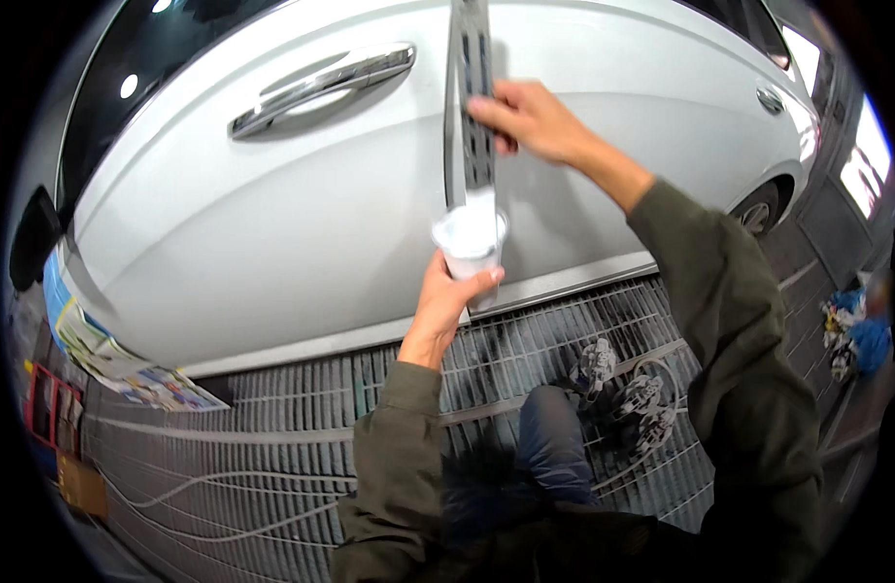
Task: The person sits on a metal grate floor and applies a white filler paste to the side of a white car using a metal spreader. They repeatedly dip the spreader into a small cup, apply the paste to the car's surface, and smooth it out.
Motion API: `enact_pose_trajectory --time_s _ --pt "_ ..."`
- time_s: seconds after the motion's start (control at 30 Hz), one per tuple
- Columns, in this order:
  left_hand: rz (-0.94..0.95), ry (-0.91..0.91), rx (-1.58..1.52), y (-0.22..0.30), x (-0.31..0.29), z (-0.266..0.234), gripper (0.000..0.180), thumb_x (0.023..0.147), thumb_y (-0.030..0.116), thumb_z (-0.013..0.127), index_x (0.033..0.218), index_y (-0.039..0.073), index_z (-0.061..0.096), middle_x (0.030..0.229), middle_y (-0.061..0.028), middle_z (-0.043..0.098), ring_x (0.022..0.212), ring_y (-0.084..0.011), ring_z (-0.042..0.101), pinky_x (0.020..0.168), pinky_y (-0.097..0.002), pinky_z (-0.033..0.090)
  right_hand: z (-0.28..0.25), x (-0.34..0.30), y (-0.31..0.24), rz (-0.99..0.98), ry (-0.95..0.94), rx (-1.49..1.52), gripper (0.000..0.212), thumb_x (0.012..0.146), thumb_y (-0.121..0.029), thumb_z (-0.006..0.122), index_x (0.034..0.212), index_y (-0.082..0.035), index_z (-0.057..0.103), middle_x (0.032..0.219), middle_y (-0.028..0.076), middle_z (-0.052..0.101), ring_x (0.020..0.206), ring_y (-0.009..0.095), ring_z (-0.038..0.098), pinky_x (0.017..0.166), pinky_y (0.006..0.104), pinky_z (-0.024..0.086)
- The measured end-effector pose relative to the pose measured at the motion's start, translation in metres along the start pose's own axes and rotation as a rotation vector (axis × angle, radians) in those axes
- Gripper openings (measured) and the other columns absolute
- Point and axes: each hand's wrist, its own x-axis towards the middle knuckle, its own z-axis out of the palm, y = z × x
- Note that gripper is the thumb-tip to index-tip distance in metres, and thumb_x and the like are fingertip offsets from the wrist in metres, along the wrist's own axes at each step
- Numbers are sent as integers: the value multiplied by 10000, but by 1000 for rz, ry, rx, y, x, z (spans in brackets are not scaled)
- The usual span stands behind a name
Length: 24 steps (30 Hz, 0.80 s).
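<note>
My left hand is wrapped round a small clear plastic cup with white liquid in it, held upright in front of the white car's side. Above it, my right hand grips a long, flat metal strip with dark slots along its length. The strip stands nearly vertical. Its lower part is coated white and reaches down into the cup; the tip is hidden there. Behind both hands is the seam between two car doors.
A chrome door handle sticks out at the upper left. Printed paper covers the car's lower left. Underfoot is a metal grating, crossed by a pale hose. Mottled grey-and-white shapes lie by my leg. A cardboard box stands lower left.
</note>
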Motion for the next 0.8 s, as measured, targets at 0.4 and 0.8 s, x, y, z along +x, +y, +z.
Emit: enact_pose_trajectory --time_s 0.4,0.8 --pt "-395 -626 -47 -51 -98 -51 730 661 123 864 1303 32 529 1165 -33 621 1091 -150 552 954 -318 442 109 -96 -59 325 -452 1107 759 893 -765 248 644 -77 449 481 19 392 393 125 389 431 299 440" --pt "-216 -358 80 -42 -139 -45 812 630 68 888 1334 6 488 1189 -38 604 1099 -128 531 971 -308 441 121 -123 -44 447 -195 979 820 818 -856 124 604 -98 353 459 4 285 374 129 272 384 318 305"
